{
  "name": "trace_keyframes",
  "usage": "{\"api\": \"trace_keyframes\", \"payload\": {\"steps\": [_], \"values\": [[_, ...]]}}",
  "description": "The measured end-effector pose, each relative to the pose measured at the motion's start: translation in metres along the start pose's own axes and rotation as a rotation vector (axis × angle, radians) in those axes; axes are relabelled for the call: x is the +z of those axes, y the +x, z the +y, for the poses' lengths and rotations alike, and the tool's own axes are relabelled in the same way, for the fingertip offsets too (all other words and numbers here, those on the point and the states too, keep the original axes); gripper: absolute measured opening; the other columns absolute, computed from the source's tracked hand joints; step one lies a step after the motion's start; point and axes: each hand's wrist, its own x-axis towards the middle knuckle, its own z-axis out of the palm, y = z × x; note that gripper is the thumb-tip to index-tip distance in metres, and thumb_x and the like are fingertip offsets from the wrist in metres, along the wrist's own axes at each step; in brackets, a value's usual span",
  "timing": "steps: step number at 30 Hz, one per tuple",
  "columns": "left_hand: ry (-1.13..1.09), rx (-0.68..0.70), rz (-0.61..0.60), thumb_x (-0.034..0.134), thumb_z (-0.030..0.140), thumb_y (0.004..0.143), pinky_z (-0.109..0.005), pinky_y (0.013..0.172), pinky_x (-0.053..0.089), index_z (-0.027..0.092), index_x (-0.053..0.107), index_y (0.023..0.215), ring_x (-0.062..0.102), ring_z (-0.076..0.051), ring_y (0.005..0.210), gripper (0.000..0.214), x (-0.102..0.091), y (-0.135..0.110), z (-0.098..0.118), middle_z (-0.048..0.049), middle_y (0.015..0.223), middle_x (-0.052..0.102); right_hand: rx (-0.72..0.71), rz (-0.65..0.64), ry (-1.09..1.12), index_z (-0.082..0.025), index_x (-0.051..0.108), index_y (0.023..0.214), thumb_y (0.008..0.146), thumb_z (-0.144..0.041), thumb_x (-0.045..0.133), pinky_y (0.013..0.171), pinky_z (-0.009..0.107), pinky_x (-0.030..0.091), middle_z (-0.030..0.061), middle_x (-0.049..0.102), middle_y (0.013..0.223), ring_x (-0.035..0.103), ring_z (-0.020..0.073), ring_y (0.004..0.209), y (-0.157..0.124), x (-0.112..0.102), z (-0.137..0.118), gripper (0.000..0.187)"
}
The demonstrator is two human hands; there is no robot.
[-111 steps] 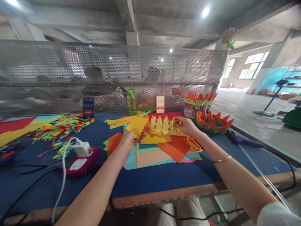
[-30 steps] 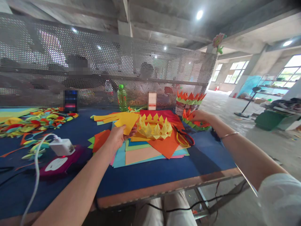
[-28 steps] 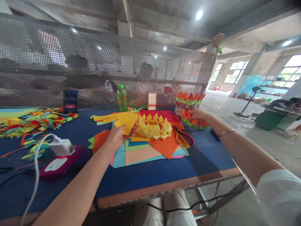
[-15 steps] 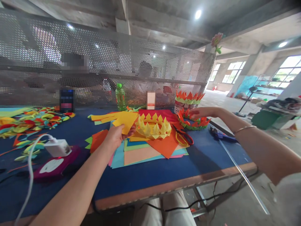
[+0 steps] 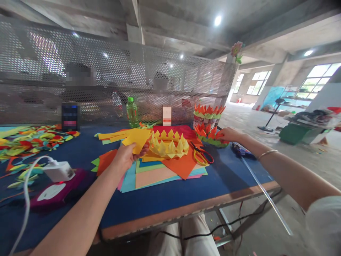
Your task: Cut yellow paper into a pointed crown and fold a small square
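My left hand [image 5: 128,155] is closed on some yellow paper [image 5: 137,138], thumb on top and fingers beneath. Just right of it, a yellow crown of folded paper points [image 5: 169,148] sits on the paper pile. My right hand [image 5: 230,136] is at the right side of an orange and green paper crown [image 5: 209,137], its fingers curled onto the rim. Behind that crown stands a container [image 5: 196,122] with another orange and green paper crown [image 5: 209,111] around its top. Scissors [image 5: 201,156] with yellow and red handles lie between the two nearer crowns.
Coloured sheets [image 5: 157,176] lie stacked in front. A glue gun [image 5: 243,150] with a clear stick rests at the right edge. At left are paper scraps [image 5: 34,140], a white charger [image 5: 60,171] and a purple box [image 5: 57,192]. A green bottle [image 5: 131,113] stands by the mesh screen [image 5: 106,85].
My right hand has come down from above the orange and green crown onto its right rim. My left hand still holds the yellow paper. The whole view has shifted slightly.
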Motion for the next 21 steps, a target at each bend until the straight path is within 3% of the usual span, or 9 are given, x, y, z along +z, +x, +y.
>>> {"api": "trace_keyframes", "payload": {"steps": [5,13,21], "values": [[0.014,0.013,0.020,0.041,0.004,0.091,-0.023,0.046,0.056,0.008,0.064,0.112,0.072,-0.021,0.058,0.031,0.000,0.000,0.000,-0.0111,0.071,0.073,-0.021,0.000,-0.068,-0.020,0.076,0.081,0.085,-0.050,0.061,0.068,0.029,0.043,0.0091,0.075,0.084,0.067,0.0240,0.081,0.015,0.005,-0.001,0.034],[0.035,0.001,0.004,0.038,0.005,0.093,-0.024,0.046,0.056,0.009,0.065,0.104,0.070,-0.019,0.055,0.029,0.001,-0.002,0.002,-0.0101,0.069,0.072,-0.026,-0.010,-0.070,-0.022,0.077,0.087,0.084,-0.053,0.060,0.069,0.026,0.043,0.0057,0.075,0.087,0.067,0.0217,0.083,0.030,0.008,-0.008,0.036],[0.008,-0.019,0.016,0.039,0.006,0.093,-0.025,0.048,0.057,0.007,0.064,0.111,0.070,-0.020,0.056,0.031,0.004,-0.005,0.004,-0.0108,0.068,0.072,0.032,-0.006,-0.045,-0.021,0.077,0.089,0.080,-0.054,0.062,0.066,0.026,0.043,0.0069,0.075,0.085,0.067,0.0226,0.082,0.035,0.008,-0.021,0.037]]}}
